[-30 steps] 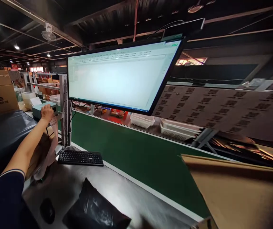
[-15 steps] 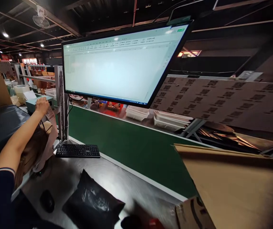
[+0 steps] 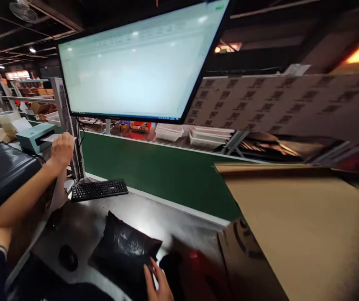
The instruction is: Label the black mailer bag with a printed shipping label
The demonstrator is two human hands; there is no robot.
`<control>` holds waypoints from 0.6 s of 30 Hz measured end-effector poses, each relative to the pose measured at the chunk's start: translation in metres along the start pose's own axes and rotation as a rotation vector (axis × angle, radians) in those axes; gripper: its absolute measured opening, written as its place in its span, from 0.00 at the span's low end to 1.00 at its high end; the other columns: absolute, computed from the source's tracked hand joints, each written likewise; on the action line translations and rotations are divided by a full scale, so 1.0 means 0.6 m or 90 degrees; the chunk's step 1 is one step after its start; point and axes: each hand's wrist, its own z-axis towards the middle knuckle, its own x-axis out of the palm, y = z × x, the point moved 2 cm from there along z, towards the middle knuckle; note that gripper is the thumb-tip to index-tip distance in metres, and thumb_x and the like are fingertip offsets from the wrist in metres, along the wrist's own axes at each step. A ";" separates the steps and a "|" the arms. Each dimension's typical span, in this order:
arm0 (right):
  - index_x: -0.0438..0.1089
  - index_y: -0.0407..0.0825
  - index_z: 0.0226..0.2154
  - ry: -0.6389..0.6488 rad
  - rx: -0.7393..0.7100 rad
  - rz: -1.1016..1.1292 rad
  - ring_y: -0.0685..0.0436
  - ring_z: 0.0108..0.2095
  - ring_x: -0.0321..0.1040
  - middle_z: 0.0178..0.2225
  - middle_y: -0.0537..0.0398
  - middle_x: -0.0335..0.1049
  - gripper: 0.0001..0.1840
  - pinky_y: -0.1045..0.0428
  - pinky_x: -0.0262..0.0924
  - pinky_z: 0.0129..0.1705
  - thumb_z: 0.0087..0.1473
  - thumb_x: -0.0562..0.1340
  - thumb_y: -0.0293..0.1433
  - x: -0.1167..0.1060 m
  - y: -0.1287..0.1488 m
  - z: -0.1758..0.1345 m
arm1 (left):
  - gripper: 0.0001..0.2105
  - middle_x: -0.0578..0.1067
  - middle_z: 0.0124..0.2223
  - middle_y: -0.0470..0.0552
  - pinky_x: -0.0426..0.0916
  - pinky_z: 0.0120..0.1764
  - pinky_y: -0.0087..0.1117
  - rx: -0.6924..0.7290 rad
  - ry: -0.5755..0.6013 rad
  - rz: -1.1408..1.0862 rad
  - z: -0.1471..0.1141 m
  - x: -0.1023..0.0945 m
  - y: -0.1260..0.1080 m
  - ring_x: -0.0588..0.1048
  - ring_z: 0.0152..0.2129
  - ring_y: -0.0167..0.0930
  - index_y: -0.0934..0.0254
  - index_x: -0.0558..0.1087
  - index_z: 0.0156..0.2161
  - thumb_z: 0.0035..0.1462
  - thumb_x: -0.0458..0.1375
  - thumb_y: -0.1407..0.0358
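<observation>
My left hand (image 3: 62,149) pinches a thin floppy label (image 3: 55,137) at the label printer (image 3: 33,138), right hand (image 3: 157,284) open flat on the black poly bag (image 3: 124,251) on the bench (image 3: 154,217): soft, slippery, I'd grab its edge

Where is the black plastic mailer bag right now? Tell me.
The black plastic mailer bag lies on the grey worktable, low and left of centre in the head view, below the black keyboard, with the right hand touching its near edge.
</observation>
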 end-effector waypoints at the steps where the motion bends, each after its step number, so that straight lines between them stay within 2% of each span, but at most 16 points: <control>1: 0.79 0.52 0.48 0.022 0.025 0.040 0.28 0.51 0.78 0.50 0.41 0.80 0.37 0.35 0.74 0.56 0.53 0.61 0.64 0.018 0.020 0.007 | 0.12 0.76 0.49 0.68 0.71 0.48 0.48 0.031 -0.016 -0.064 -0.033 -0.007 -0.039 0.75 0.47 0.49 0.69 0.73 0.45 0.69 0.46 0.68; 3: 0.78 0.51 0.49 0.074 0.059 0.144 0.29 0.56 0.75 0.53 0.41 0.79 0.34 0.33 0.67 0.64 0.52 0.64 0.60 0.055 0.070 0.020 | 0.09 0.77 0.48 0.63 0.72 0.47 0.46 0.100 -0.025 -0.267 -0.110 -0.019 -0.113 0.76 0.45 0.45 0.64 0.72 0.42 0.69 0.50 0.64; 4: 0.78 0.52 0.50 0.106 0.077 0.210 0.30 0.57 0.75 0.55 0.42 0.78 0.33 0.34 0.65 0.65 0.52 0.66 0.58 0.072 0.095 0.025 | 0.08 0.77 0.48 0.60 0.73 0.46 0.43 0.127 -0.003 -0.399 -0.153 -0.021 -0.145 0.76 0.45 0.42 0.61 0.71 0.41 0.69 0.51 0.63; 6: 0.77 0.53 0.51 0.167 0.137 0.388 0.32 0.56 0.75 0.56 0.43 0.77 0.35 0.36 0.66 0.63 0.46 0.71 0.56 0.097 0.137 0.029 | 0.08 0.77 0.49 0.57 0.75 0.43 0.38 0.121 0.119 -0.669 -0.243 -0.015 -0.199 0.77 0.45 0.38 0.58 0.72 0.39 0.68 0.53 0.59; 9: 0.77 0.52 0.49 0.211 0.247 0.644 0.35 0.53 0.76 0.54 0.44 0.77 0.35 0.41 0.71 0.56 0.44 0.73 0.54 0.110 0.158 0.009 | 0.10 0.77 0.48 0.55 0.74 0.40 0.36 -0.035 0.358 -0.948 -0.374 0.023 -0.250 0.78 0.42 0.37 0.55 0.71 0.34 0.63 0.57 0.53; 11: 0.78 0.50 0.39 0.158 0.324 0.691 0.39 0.43 0.77 0.42 0.48 0.80 0.26 0.46 0.73 0.47 0.43 0.75 0.50 0.103 0.142 -0.021 | 0.12 0.78 0.44 0.53 0.74 0.41 0.37 -0.200 0.458 -1.034 -0.452 0.062 -0.264 0.77 0.38 0.36 0.55 0.70 0.33 0.59 0.59 0.50; 13: 0.74 0.50 0.30 0.059 0.393 0.660 0.44 0.34 0.75 0.31 0.54 0.77 0.22 0.50 0.71 0.41 0.39 0.78 0.45 0.091 0.112 -0.054 | 0.14 0.76 0.39 0.51 0.74 0.40 0.37 -0.352 0.514 -1.063 -0.517 0.102 -0.266 0.76 0.34 0.35 0.55 0.70 0.34 0.54 0.61 0.48; 15: 0.72 0.50 0.32 -0.015 0.453 0.622 0.47 0.30 0.72 0.28 0.58 0.74 0.25 0.52 0.69 0.37 0.35 0.80 0.43 0.083 0.081 -0.081 | 0.16 0.75 0.35 0.49 0.75 0.38 0.36 -0.450 0.563 -1.080 -0.564 0.135 -0.261 0.75 0.32 0.33 0.55 0.70 0.35 0.51 0.63 0.47; 18: 0.75 0.51 0.38 -0.010 0.486 0.580 0.49 0.25 0.66 0.27 0.59 0.74 0.29 0.52 0.64 0.29 0.35 0.79 0.47 0.091 0.049 -0.096 | 0.17 0.74 0.34 0.48 0.76 0.38 0.34 -0.489 0.627 -1.115 -0.597 0.166 -0.255 0.75 0.30 0.31 0.57 0.70 0.34 0.50 0.65 0.47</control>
